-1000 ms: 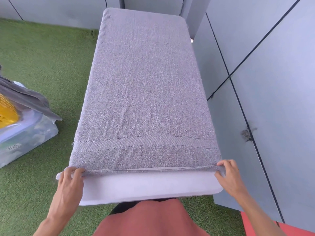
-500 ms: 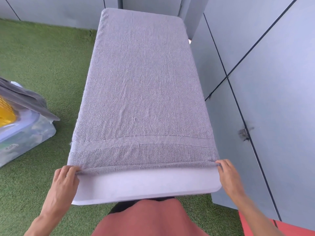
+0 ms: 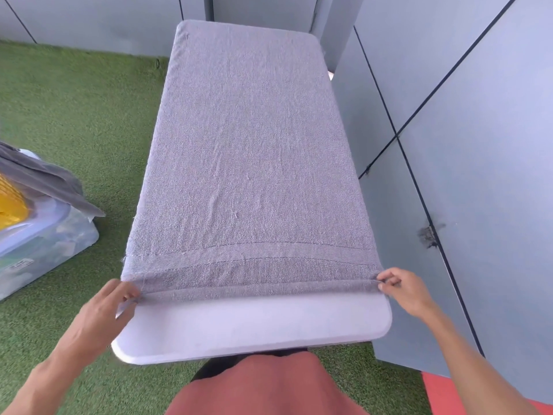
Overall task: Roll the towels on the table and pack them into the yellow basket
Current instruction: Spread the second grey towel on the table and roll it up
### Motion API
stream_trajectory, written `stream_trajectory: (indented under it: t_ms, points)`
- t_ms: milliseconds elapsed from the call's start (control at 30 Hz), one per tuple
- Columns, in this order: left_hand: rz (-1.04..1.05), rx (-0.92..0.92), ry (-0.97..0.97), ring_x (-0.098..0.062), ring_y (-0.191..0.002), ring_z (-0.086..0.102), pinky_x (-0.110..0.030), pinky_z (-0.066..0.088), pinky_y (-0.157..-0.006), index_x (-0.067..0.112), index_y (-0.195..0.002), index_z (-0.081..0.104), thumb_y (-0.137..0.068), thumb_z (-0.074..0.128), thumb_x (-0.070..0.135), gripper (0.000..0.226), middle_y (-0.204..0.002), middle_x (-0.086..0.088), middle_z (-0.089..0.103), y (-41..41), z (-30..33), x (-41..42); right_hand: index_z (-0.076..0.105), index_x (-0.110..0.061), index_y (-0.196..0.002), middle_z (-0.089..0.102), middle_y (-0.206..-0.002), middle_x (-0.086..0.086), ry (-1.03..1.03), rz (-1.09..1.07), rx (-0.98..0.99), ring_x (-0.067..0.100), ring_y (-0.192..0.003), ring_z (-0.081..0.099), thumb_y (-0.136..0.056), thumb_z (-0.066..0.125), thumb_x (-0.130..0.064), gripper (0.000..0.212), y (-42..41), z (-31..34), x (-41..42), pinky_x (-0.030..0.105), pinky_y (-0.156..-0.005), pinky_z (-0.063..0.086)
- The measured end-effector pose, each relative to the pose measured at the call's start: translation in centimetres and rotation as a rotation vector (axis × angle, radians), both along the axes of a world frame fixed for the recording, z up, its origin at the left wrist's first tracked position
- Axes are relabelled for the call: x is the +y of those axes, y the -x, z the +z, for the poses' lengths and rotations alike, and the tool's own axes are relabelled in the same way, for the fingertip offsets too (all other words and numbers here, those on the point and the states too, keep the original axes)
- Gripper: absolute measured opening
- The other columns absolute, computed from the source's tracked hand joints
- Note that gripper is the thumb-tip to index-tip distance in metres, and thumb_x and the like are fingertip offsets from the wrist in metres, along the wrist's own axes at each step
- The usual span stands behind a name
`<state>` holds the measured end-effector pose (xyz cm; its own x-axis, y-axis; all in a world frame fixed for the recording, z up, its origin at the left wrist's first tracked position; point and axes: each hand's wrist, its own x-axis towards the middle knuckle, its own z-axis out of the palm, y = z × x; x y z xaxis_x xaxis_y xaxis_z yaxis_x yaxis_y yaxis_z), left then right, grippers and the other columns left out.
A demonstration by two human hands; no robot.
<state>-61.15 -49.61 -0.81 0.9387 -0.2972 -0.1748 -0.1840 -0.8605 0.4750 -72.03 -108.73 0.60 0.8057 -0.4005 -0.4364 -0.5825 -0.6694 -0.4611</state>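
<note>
— Lying where, the grey towel (image 3: 248,163)?
— Spreading flat along the white bench (image 3: 254,324), covering nearly all of it, leaving only a bare strip at the near end.
— And the near hem?
— Turning over into a first narrow fold, running straight across from side to side.
— Left hand (image 3: 104,307)?
— Pinching the left corner of that fold, grip clamped on the cloth, fingers curling over the edge.
— Right hand (image 3: 404,292)?
— Doing likewise at the right corner, fingertips closing on the fold.
— Yellow basket (image 3: 12,202)?
— Sitting at the far left on the green turf (image 3: 74,109), well apart from the bench, resting on a clear plastic bin (image 3: 45,244), partly hiding under a dark grey cloth (image 3: 45,181).
— To the right?
— Standing close beside the bench, grey wall panels (image 3: 478,145).
</note>
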Motion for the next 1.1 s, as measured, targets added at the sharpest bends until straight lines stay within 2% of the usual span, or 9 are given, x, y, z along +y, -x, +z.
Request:
stream_trajectory:
  t_ms: [133,267,433,533,633,700,833,967,1100]
  points:
    - [-0.030,-0.101,-0.073,-0.020,-0.090,0.058,-0.037,0.052,-0.070,0.014,-0.100,0.064,-0.072,0.074,-0.007,0.037,-0.099,0.008,0.057,2.2,-1.2,-0.3,0.067,-0.017,-0.089,0.066,-0.085,-0.006,0.083,0.089,-0.080,0.003,-0.085,0.059,-0.084,0.069,-0.006,0.012,2.1,0.0,0.8,0.008,-0.073,0.041]
    - [0.045,-0.156,-0.151,-0.026,-0.089,0.057,-0.043,0.051,-0.074,0.011,-0.100,0.062,-0.072,0.067,-0.014,0.039,-0.097,-0.001,0.062,2.5,-1.4,-1.3,0.066,-0.015,-0.095,0.063,-0.089,-0.005,0.192,0.126,-0.147,0.013,-0.087,0.056,-0.087,0.065,-0.002,0.015,3.7,-1.0,1.9,0.024,-0.077,0.039]
    - [0.014,0.038,-0.072,-0.023,-0.085,0.064,-0.034,0.048,-0.070,0.012,-0.100,0.071,-0.083,0.068,-0.002,0.023,-0.096,0.001,0.069,0.5,-0.4,0.2,0.065,-0.018,-0.089,0.065,-0.083,-0.002,0.059,0.144,-0.027,0.008,-0.079,0.059,-0.086,0.067,-0.004,0.014,3.6,0.4,0.6,0.011,-0.071,0.040]
    - [0.038,0.199,0.022,-0.008,-0.073,0.065,-0.026,0.048,-0.066,0.027,-0.087,0.074,-0.080,0.075,0.012,0.016,-0.081,0.013,0.070,-1.8,0.7,0.8,0.065,-0.022,-0.080,0.067,-0.076,0.001,-0.009,0.085,0.062,0.015,-0.075,0.062,-0.082,0.071,-0.004,0.019,1.6,1.0,0.0,0.018,-0.067,0.042]
    - [0.129,0.266,0.069,-0.007,-0.069,0.065,-0.022,0.048,-0.061,0.034,-0.074,0.069,-0.074,0.081,0.017,0.021,-0.071,0.013,0.070,-3.3,1.0,0.2,0.063,-0.023,-0.072,0.066,-0.069,0.004,-0.008,-0.014,0.052,0.023,-0.071,0.062,-0.077,0.076,-0.003,0.024,-0.1,0.6,0.2,0.024,-0.064,0.040]
    - [0.189,0.187,0.032,-0.014,-0.069,0.060,-0.027,0.044,-0.060,0.033,-0.070,0.065,-0.071,0.084,0.017,0.025,-0.075,0.008,0.065,-3.4,0.8,-0.1,0.061,-0.023,-0.068,0.064,-0.073,0.004,0.050,-0.056,-0.025,0.023,-0.074,0.061,-0.073,0.078,-0.001,0.028,-0.4,0.2,0.5,0.024,-0.065,0.038]
    - [0.111,-0.187,-0.199,-0.022,-0.077,0.041,-0.036,0.036,-0.061,0.018,-0.076,0.071,-0.071,0.082,0.012,0.014,-0.078,-0.001,0.053,-0.9,0.6,-1.4,0.060,-0.020,-0.073,0.058,-0.077,0.002,0.189,-0.030,-0.185,0.018,-0.070,0.056,-0.078,0.068,0.005,0.027,1.0,-1.0,2.3,0.024,-0.064,0.039]
    - [0.154,-0.199,-0.210,-0.030,-0.083,0.047,-0.044,0.047,-0.054,0.005,-0.094,0.062,-0.076,0.068,-0.012,0.025,-0.091,-0.009,0.052,2.2,-0.9,-3.0,0.064,-0.010,-0.098,0.057,-0.097,0.003,0.324,0.039,-0.225,0.027,-0.092,0.055,-0.084,0.063,0.002,0.019,3.0,-1.9,4.2,0.037,-0.083,0.043]
    - [0.145,-0.212,-0.218,-0.042,-0.096,0.047,-0.056,0.050,-0.076,-0.001,-0.105,0.055,-0.075,0.067,-0.009,0.034,-0.109,-0.021,0.047,3.4,-1.9,-3.6,0.061,-0.009,-0.109,0.055,-0.108,0.005,0.405,0.094,-0.166,0.027,-0.101,0.049,-0.077,0.074,-0.009,0.035,3.5,-2.0,4.4,0.040,-0.092,0.041]
